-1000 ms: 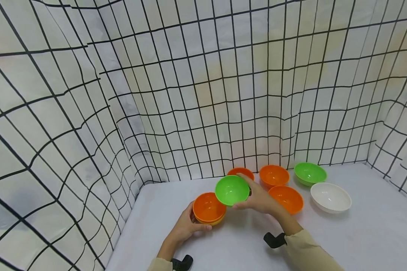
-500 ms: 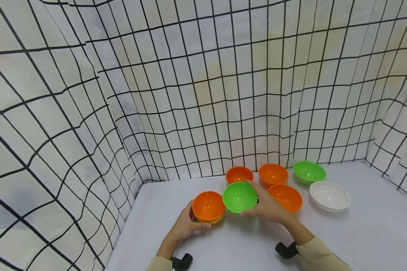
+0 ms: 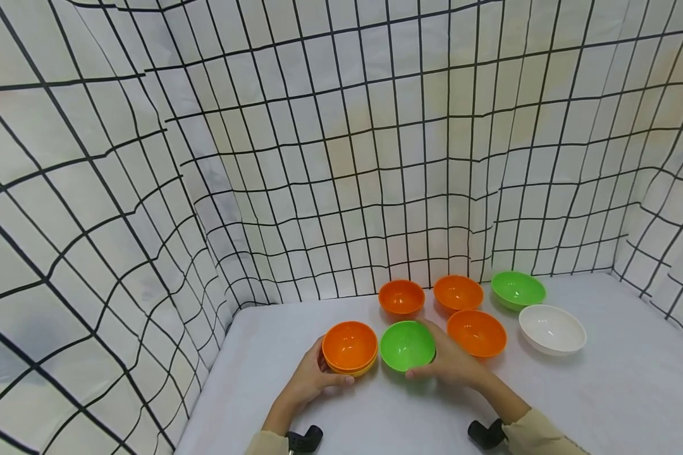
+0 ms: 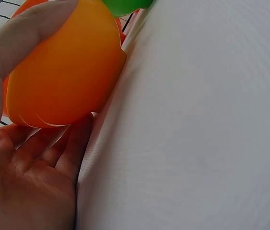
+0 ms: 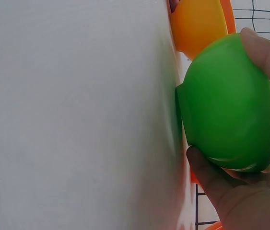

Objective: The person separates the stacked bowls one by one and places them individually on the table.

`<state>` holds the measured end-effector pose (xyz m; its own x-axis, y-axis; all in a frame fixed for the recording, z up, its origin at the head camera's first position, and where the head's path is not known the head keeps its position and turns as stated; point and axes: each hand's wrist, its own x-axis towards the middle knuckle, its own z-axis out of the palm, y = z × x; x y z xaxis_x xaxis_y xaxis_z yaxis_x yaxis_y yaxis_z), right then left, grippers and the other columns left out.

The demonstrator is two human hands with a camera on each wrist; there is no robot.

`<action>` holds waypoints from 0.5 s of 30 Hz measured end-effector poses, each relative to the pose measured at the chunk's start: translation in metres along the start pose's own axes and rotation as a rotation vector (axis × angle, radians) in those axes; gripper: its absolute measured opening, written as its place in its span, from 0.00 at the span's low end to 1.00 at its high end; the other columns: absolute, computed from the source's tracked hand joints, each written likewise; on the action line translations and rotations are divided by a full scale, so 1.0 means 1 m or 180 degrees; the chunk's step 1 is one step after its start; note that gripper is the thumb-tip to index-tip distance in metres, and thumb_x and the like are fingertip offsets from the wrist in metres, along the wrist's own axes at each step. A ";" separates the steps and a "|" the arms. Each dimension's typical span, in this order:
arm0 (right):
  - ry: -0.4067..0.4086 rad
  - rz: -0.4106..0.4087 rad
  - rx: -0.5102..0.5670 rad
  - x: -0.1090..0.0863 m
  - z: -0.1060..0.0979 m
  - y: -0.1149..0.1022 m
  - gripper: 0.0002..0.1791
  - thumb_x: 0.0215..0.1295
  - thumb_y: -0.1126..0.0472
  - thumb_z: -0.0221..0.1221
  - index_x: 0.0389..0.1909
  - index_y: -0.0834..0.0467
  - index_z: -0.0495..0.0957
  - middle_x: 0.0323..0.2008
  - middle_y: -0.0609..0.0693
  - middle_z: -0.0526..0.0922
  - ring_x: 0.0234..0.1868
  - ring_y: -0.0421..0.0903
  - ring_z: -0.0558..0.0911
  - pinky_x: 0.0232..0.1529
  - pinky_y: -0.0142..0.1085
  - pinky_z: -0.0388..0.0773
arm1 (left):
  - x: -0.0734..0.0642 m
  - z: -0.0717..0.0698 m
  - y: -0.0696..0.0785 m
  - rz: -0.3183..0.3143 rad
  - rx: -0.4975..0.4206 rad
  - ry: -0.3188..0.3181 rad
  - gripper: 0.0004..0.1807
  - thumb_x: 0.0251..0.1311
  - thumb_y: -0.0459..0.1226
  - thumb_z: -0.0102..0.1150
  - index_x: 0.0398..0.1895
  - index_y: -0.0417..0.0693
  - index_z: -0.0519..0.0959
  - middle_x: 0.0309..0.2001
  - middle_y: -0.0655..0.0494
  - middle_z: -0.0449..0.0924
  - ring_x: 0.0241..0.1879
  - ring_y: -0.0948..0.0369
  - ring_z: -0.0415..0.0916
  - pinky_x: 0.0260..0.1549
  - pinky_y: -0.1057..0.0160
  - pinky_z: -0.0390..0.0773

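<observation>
On the white table my left hand [image 3: 313, 379] grips a stack of two bowls, an orange bowl [image 3: 350, 344] nested in a yellow-orange bowl [image 4: 67, 72]. Thumb and fingers lie around opposite sides of the stack in the left wrist view. Just to its right, my right hand [image 3: 452, 360] holds a green bowl [image 3: 406, 346] between thumb and fingers. In the right wrist view the foot of this green bowl [image 5: 228, 103] is at or very near the tabletop; I cannot tell whether it touches. Both upper bowls face up, and their visible insides hold nothing.
Behind the hands stand three orange bowls, one at the back left [image 3: 401, 298], one at the back middle [image 3: 458, 293] and one [image 3: 477, 333] beside my right hand. Farther right are another green bowl [image 3: 518, 290] and a white bowl [image 3: 553, 329]. A grid-patterned cloth wall [image 3: 341, 151] encloses the table.
My right hand has carried the green bowl rightward and down, from the stack's upper right to the table area beside it. The left hand and its stack have stayed in place.
</observation>
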<state>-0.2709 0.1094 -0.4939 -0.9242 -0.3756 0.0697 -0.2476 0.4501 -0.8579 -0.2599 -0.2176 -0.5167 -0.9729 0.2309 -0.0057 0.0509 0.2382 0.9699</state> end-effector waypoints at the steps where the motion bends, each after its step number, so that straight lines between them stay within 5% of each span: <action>1: 0.0003 0.0013 0.0009 0.000 0.000 0.000 0.63 0.44 0.49 0.81 0.78 0.59 0.55 0.73 0.58 0.68 0.69 0.58 0.71 0.71 0.63 0.70 | 0.000 0.000 0.000 -0.0001 0.0003 -0.0002 0.56 0.45 0.39 0.84 0.77 0.51 0.60 0.75 0.50 0.67 0.75 0.49 0.64 0.78 0.46 0.60; 15: -0.0141 0.0146 0.0042 0.001 -0.002 0.004 0.64 0.49 0.49 0.79 0.80 0.59 0.49 0.75 0.59 0.62 0.71 0.60 0.66 0.73 0.66 0.64 | 0.001 0.000 0.001 -0.0030 0.0043 0.0017 0.57 0.44 0.39 0.84 0.78 0.52 0.60 0.75 0.51 0.67 0.76 0.49 0.63 0.78 0.45 0.59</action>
<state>-0.2735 0.1122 -0.4964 -0.9206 -0.3904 0.0077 -0.2011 0.4571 -0.8664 -0.2605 -0.2171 -0.5159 -0.9746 0.2236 -0.0135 0.0447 0.2530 0.9664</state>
